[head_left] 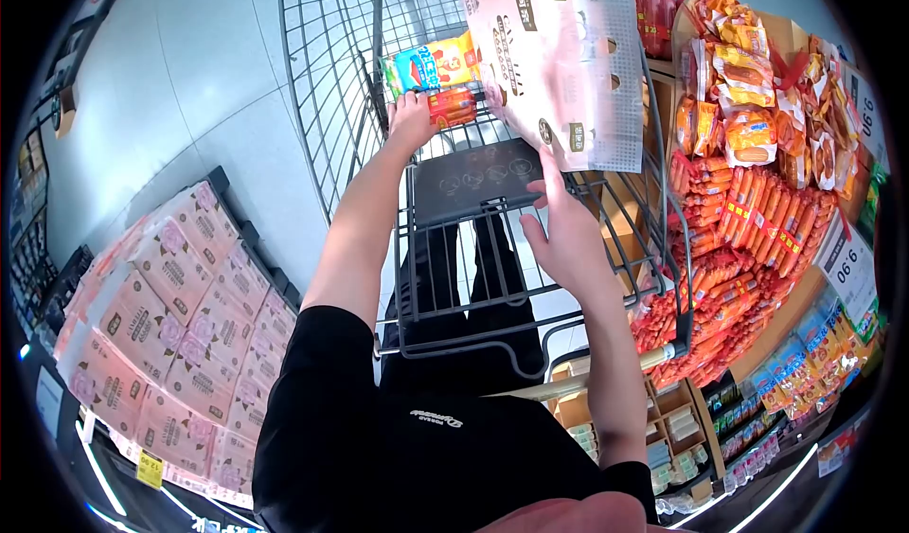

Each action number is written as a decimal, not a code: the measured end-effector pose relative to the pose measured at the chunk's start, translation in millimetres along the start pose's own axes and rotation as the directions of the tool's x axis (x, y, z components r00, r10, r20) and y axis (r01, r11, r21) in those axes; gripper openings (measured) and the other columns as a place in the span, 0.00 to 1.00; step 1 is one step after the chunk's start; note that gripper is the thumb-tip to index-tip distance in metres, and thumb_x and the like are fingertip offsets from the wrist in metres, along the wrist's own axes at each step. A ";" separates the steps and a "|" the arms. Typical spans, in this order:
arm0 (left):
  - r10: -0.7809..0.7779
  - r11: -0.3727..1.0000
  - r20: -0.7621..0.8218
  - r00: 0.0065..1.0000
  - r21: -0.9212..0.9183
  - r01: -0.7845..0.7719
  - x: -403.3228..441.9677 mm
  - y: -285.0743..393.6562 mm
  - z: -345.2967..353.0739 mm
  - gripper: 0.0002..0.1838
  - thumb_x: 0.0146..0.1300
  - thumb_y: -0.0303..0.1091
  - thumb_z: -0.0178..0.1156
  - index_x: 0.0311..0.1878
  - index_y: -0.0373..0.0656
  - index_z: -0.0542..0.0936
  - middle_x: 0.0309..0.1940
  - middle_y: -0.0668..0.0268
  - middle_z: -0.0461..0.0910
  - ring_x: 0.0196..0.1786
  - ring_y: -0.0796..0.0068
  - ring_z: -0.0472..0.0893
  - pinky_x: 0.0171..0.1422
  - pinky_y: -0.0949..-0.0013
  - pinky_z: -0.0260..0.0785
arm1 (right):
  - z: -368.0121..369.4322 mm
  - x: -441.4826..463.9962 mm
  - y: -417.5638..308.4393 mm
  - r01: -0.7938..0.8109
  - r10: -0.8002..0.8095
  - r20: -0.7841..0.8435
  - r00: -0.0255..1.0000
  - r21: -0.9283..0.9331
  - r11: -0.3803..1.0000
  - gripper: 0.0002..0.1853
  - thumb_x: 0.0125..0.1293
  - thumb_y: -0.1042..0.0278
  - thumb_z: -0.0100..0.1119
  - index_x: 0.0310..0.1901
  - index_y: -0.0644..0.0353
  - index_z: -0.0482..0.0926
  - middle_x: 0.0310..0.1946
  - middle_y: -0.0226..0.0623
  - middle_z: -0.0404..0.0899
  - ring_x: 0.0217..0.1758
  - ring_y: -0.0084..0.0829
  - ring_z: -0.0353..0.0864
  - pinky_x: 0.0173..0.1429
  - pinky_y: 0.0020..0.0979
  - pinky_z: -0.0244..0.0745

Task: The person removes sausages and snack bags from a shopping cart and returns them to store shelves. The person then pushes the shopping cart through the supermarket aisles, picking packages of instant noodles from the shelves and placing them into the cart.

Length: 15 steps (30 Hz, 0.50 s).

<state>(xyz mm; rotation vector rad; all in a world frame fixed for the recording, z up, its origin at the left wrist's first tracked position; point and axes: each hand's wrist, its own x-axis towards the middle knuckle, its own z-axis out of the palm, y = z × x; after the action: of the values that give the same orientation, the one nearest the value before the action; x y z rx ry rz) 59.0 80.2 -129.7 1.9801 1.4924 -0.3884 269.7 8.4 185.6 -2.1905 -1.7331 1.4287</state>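
My left hand (411, 121) reaches into the shopping cart (379, 249), its fingers closed around the left end of a red-orange pack of sausages (453, 108). Just beyond lies a yellow and blue snack bag (431, 64). My right hand (565, 235) has its thumb and fingers apart. Its index fingertip meets the lower edge of a large pale-pink tissue pack (530, 50), which stands tilted over the cart's right side and is smeared by motion. The cart's dark child-seat panel (473, 181) lies between my forearms.
Stacked pink tissue packs (180, 334) stand on the left. A heaped display of red sausages (748, 221) borders the cart on the right, with bagged orange sausages (743, 69) above and price signs (846, 260) along its edge. Pale tiled floor (227, 69) lies left of the cart.
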 end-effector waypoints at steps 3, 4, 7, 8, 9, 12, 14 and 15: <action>-0.026 0.999 0.074 0.997 -0.020 0.027 8.4 -1.5 -2.6 0.38 0.52 0.46 0.72 0.65 0.43 0.70 0.57 0.56 0.72 0.63 0.56 0.71 0.66 0.47 0.59 | -1.2 1.2 3.4 -0.019 0.022 -0.104 0.994 0.025 0.999 0.44 0.62 0.71 0.61 0.76 0.62 0.48 0.48 0.45 0.81 0.47 0.45 0.83 0.53 0.41 0.77; -0.037 0.998 0.118 0.992 -0.051 0.043 10.4 -4.0 -0.9 0.37 0.53 0.47 0.72 0.64 0.43 0.71 0.57 0.56 0.72 0.63 0.56 0.71 0.66 0.46 0.58 | -1.8 1.9 3.8 -0.018 0.020 -0.107 0.994 0.020 1.000 0.44 0.62 0.71 0.61 0.76 0.62 0.48 0.48 0.45 0.81 0.47 0.45 0.83 0.53 0.41 0.77; -0.054 0.998 0.005 0.999 -0.014 0.054 3.6 -2.8 1.5 0.35 0.53 0.46 0.73 0.62 0.45 0.73 0.57 0.56 0.72 0.63 0.56 0.70 0.66 0.46 0.58 | -4.3 3.1 4.7 -0.024 0.036 -0.168 0.985 0.071 0.997 0.43 0.62 0.71 0.61 0.76 0.63 0.49 0.45 0.43 0.81 0.43 0.41 0.84 0.49 0.39 0.78; -0.069 0.996 -0.031 0.997 -0.051 0.068 -0.7 -1.4 1.9 0.33 0.52 0.44 0.73 0.61 0.46 0.74 0.56 0.56 0.72 0.64 0.56 0.69 0.66 0.46 0.57 | -4.6 3.7 3.8 -0.028 0.039 -0.156 0.987 0.070 0.997 0.42 0.62 0.71 0.61 0.75 0.62 0.50 0.43 0.42 0.81 0.42 0.40 0.83 0.48 0.39 0.78; -0.076 0.996 -0.064 0.995 -0.045 0.074 -1.1 -0.1 -0.1 0.33 0.51 0.42 0.74 0.60 0.46 0.75 0.55 0.55 0.71 0.65 0.56 0.69 0.66 0.46 0.58 | -4.6 3.8 3.3 -0.033 0.043 -0.141 0.989 0.070 0.997 0.41 0.62 0.71 0.61 0.75 0.62 0.52 0.42 0.41 0.81 0.41 0.38 0.83 0.48 0.38 0.78; -0.057 0.998 -0.034 0.998 -0.029 0.056 -2.4 -2.3 0.6 0.33 0.50 0.41 0.75 0.59 0.45 0.74 0.57 0.56 0.71 0.66 0.57 0.68 0.67 0.48 0.60 | -3.5 3.0 3.1 -0.025 0.031 -0.123 0.992 0.051 0.998 0.39 0.62 0.71 0.61 0.74 0.60 0.55 0.41 0.40 0.81 0.41 0.39 0.83 0.48 0.38 0.78; 0.023 0.994 -0.105 0.994 -0.105 -0.034 -1.3 -8.1 7.5 0.30 0.50 0.39 0.75 0.56 0.43 0.74 0.56 0.57 0.72 0.65 0.56 0.70 0.68 0.51 0.63 | -2.1 3.0 3.0 -0.019 0.024 -0.115 0.993 0.042 0.999 0.38 0.62 0.71 0.61 0.73 0.59 0.56 0.40 0.40 0.81 0.42 0.39 0.83 0.48 0.39 0.78; 0.024 0.994 -0.107 0.994 -0.107 -0.035 -1.3 -8.8 6.8 0.30 0.50 0.39 0.75 0.56 0.43 0.74 0.56 0.57 0.72 0.65 0.56 0.70 0.68 0.51 0.63 | -1.6 2.9 3.3 -0.012 0.017 -0.111 0.994 0.041 0.999 0.37 0.62 0.71 0.61 0.72 0.58 0.58 0.39 0.40 0.82 0.41 0.39 0.83 0.48 0.39 0.78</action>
<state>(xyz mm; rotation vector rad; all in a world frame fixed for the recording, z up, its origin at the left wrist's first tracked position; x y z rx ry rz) 51.2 76.3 -136.8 1.9599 1.5141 -0.1880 273.2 10.1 183.0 -2.2206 -1.6416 1.3042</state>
